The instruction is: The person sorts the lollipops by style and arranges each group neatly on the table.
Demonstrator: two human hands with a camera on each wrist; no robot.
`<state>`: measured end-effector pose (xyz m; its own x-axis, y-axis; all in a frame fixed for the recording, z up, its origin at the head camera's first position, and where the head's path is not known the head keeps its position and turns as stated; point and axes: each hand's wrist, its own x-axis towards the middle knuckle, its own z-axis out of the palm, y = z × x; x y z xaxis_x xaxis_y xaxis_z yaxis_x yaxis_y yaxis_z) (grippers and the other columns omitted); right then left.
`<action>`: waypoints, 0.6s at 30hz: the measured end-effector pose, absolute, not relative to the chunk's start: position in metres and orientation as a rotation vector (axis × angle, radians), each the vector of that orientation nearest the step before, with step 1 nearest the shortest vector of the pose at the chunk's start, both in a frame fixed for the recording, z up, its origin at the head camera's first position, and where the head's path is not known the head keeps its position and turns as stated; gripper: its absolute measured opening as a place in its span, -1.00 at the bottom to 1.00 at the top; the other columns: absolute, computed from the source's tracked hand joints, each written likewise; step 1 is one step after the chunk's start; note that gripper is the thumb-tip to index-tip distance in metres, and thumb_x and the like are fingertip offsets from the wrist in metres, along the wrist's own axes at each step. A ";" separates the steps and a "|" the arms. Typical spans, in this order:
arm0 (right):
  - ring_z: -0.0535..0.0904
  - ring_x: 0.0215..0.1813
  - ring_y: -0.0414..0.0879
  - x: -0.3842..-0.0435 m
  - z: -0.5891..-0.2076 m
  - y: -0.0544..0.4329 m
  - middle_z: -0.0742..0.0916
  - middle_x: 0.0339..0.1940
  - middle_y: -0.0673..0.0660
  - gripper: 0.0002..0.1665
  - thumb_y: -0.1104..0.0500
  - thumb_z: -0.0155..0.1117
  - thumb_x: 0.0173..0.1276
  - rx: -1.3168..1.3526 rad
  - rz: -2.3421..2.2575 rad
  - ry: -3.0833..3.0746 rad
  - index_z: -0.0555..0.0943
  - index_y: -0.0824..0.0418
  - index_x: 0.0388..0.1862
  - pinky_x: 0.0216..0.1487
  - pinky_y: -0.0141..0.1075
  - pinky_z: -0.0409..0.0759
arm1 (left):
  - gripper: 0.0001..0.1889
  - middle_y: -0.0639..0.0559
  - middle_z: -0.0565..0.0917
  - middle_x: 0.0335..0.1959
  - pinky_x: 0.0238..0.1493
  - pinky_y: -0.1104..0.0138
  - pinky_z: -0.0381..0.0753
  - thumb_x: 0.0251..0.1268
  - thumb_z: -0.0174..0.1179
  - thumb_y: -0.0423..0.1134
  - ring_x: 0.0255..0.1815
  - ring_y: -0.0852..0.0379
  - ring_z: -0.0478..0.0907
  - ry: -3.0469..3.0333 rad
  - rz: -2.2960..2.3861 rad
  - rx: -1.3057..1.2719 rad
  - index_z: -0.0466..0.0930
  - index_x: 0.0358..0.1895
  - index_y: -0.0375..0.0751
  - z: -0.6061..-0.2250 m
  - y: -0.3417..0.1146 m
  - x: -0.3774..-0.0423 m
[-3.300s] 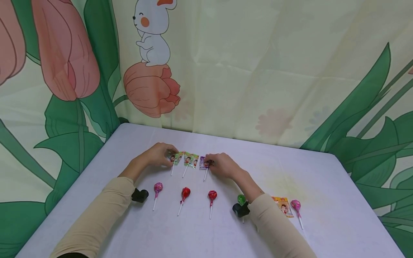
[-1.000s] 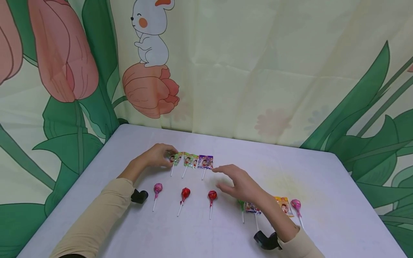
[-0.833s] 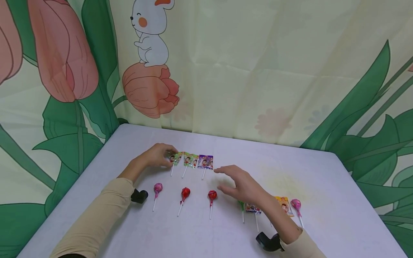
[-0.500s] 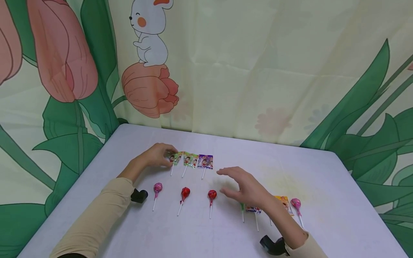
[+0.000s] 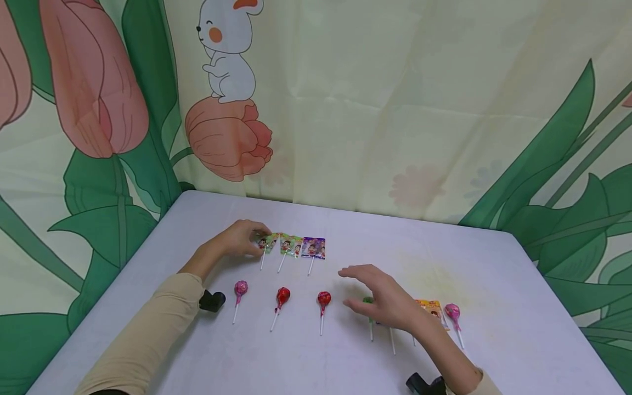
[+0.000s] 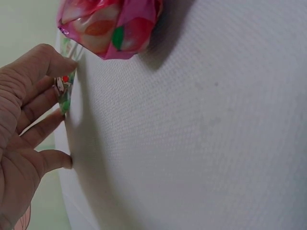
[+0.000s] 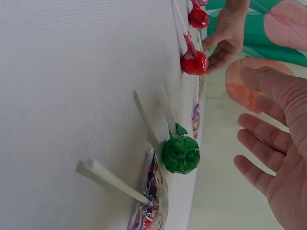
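A: Where's the left hand (image 5: pixel 242 238)?

B: At the back row, fingertips touching the first green packet (image 5: pixel 271 241). The fingers are bent and loosely spread; whether they pinch the wrapper, I can't tell.

A: And the right hand (image 5: pixel 384 296)?

B: Wide, thumb well away from the fingers, holding nothing. It hangs near the green lollipop (image 7: pixel 181 154).

A: So what could spoil things?

B: That back row, I'd say. The first green packet, the second green packet (image 5: pixel 290 244) and the purple packet (image 5: pixel 314 248) lie side by side with hardly any gap. If a fingertip catches the wrapper as the left hand lifts, the packet could drag and nudge its neighbour crooked.

A: I'm eyeing the black wrist piece (image 5: pixel 212 301), near the left pink lollipop (image 5: pixel 241 288).

B: Yes, a sideways swing of the left sleeve (image 5: pixel 143 329) could knock that round head and set it rolling across the bench (image 5: pixel 296 362).

A: And over on the right?

B: Crowded. A printed packet (image 7: pixel 156 201) lies just beside the green lollipop, and the right forearm (image 5: pixel 446 351) partly hides an orange packet (image 5: pixel 434 308). Coming down carelessly there could shove two at once.
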<state>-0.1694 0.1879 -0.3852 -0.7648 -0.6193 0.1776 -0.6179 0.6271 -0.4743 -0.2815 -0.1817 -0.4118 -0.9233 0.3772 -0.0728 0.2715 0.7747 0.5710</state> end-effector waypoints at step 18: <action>0.52 0.37 -0.03 -0.163 -0.384 0.202 0.64 0.31 -0.06 -0.33 0.06 0.55 0.26 -0.941 -0.855 2.862 0.58 0.01 0.35 0.26 0.00 0.62 | -0.46 -0.12 0.69 0.18 0.45 -0.11 0.35 0.07 0.49 -0.34 0.32 -0.15 0.49 2.780 0.852 0.498 0.64 0.21 -0.20 -0.411 -0.182 -0.281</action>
<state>-0.1628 0.2018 -0.3836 -0.8193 -0.5521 0.1548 -0.5466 0.6703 -0.5019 -0.2811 -0.1817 -0.4108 -0.9252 0.3704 -0.0829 0.2604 0.7783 0.5713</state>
